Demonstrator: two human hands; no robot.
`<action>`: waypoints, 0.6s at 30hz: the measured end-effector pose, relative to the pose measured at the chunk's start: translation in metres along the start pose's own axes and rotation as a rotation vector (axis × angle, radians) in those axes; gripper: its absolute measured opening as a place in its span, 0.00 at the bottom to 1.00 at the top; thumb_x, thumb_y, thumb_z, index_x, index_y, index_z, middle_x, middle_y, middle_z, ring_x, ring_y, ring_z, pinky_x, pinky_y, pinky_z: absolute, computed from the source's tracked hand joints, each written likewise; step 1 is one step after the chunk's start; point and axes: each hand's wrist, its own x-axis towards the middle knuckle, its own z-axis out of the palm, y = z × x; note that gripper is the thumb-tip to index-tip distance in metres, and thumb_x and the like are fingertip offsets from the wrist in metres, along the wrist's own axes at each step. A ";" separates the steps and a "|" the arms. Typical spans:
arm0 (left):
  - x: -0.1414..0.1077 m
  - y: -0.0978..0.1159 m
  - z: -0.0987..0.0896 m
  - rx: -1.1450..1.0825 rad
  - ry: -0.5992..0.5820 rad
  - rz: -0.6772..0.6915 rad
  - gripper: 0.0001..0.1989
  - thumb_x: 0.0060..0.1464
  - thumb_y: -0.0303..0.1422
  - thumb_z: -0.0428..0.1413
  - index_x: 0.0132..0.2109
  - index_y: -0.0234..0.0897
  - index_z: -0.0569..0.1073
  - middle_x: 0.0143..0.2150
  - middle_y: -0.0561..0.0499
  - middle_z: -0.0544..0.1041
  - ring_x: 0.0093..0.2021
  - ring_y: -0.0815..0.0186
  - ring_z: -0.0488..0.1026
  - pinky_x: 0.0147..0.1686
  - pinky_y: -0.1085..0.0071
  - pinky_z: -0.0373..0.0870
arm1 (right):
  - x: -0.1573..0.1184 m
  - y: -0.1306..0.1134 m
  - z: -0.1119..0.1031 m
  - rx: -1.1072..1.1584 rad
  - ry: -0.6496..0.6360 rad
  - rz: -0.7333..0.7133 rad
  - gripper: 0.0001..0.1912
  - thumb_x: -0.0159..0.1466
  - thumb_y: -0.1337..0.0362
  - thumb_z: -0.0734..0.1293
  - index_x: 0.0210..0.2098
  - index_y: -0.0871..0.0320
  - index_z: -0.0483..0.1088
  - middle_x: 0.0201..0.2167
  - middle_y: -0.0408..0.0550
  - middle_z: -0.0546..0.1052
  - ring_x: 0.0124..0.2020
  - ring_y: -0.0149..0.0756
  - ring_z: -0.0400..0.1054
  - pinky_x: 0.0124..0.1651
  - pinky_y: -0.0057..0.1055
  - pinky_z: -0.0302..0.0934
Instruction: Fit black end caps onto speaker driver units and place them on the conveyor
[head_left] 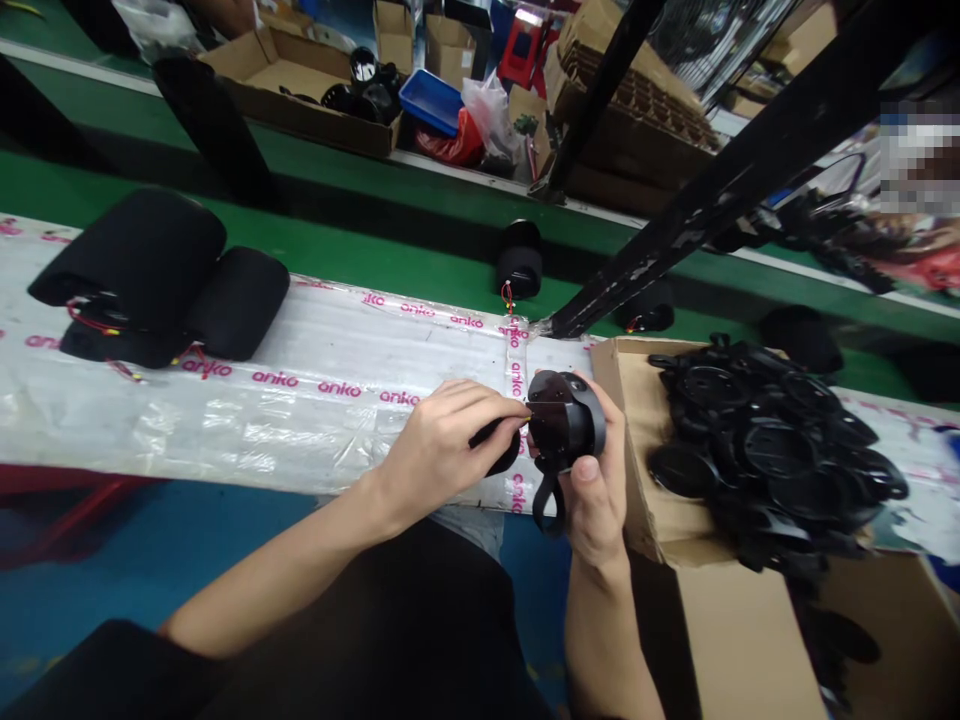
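Right now my right hand (pixel 600 490) is wrapped firmly round a black, rounded plastic part with a strap loop (pixel 551 487), held over the white, plastic-wrapped bench (pixel 337 340) towards its near edge. My left hand (pixel 439 435) has thumb and forefinger pinched closed on a thin yellowish piece (pixel 528 416) at the part's left side; a dark object (pixel 504 455) shows under those fingers, whether gripped I cannot tell. Leftward there's broad room before the black fabric-covered bodies (pixel 135 250). Rightward it's tight: a brown cardboard box (pixel 630 450) stands just beside my wrist, and a black post (pixel 660 230) rises beyond.
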 end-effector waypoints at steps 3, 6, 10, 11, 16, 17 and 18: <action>0.000 0.002 0.000 0.013 -0.015 -0.029 0.05 0.70 0.27 0.59 0.48 0.39 0.79 0.44 0.50 0.87 0.45 0.62 0.83 0.53 0.59 0.77 | 0.000 -0.004 -0.002 0.004 -0.043 -0.048 0.34 0.70 0.43 0.70 0.72 0.43 0.65 0.72 0.50 0.70 0.75 0.60 0.63 0.77 0.64 0.55; 0.002 0.004 -0.001 -0.083 -0.025 -0.187 0.02 0.68 0.29 0.63 0.45 0.40 0.77 0.41 0.52 0.86 0.42 0.63 0.83 0.52 0.60 0.77 | 0.002 -0.010 -0.007 0.024 -0.163 -0.028 0.33 0.69 0.42 0.70 0.70 0.42 0.69 0.72 0.48 0.71 0.75 0.61 0.63 0.77 0.66 0.56; 0.004 0.003 -0.003 -0.123 -0.068 -0.186 0.04 0.67 0.28 0.64 0.41 0.40 0.77 0.39 0.53 0.85 0.43 0.63 0.82 0.55 0.59 0.75 | 0.003 -0.010 -0.014 0.003 -0.213 0.011 0.34 0.70 0.39 0.69 0.71 0.43 0.69 0.73 0.49 0.71 0.75 0.61 0.62 0.77 0.67 0.53; 0.003 0.002 -0.004 -0.107 -0.079 -0.142 0.03 0.67 0.28 0.64 0.42 0.40 0.78 0.41 0.52 0.85 0.46 0.62 0.82 0.57 0.58 0.74 | 0.003 -0.009 -0.014 -0.011 -0.205 0.016 0.35 0.70 0.38 0.68 0.72 0.43 0.68 0.74 0.49 0.70 0.76 0.60 0.61 0.78 0.65 0.52; -0.005 -0.001 -0.007 -0.062 -0.081 -0.101 0.02 0.67 0.29 0.63 0.45 0.38 0.81 0.52 0.43 0.83 0.54 0.57 0.80 0.58 0.55 0.75 | 0.002 -0.001 -0.013 -0.069 -0.170 0.038 0.35 0.73 0.38 0.63 0.74 0.43 0.63 0.75 0.48 0.68 0.77 0.58 0.59 0.80 0.63 0.48; -0.006 -0.001 -0.007 -0.091 -0.072 -0.121 0.02 0.67 0.28 0.62 0.45 0.39 0.81 0.51 0.44 0.83 0.54 0.58 0.80 0.57 0.56 0.76 | 0.002 0.000 -0.013 -0.073 -0.174 0.022 0.35 0.74 0.39 0.63 0.74 0.44 0.63 0.75 0.48 0.68 0.77 0.58 0.59 0.80 0.63 0.48; -0.007 -0.001 -0.006 -0.127 -0.063 -0.141 0.02 0.67 0.28 0.63 0.45 0.39 0.80 0.49 0.46 0.83 0.53 0.59 0.80 0.57 0.57 0.76 | 0.002 0.001 -0.012 -0.071 -0.189 0.005 0.35 0.74 0.40 0.63 0.74 0.44 0.63 0.75 0.49 0.68 0.77 0.58 0.59 0.80 0.63 0.49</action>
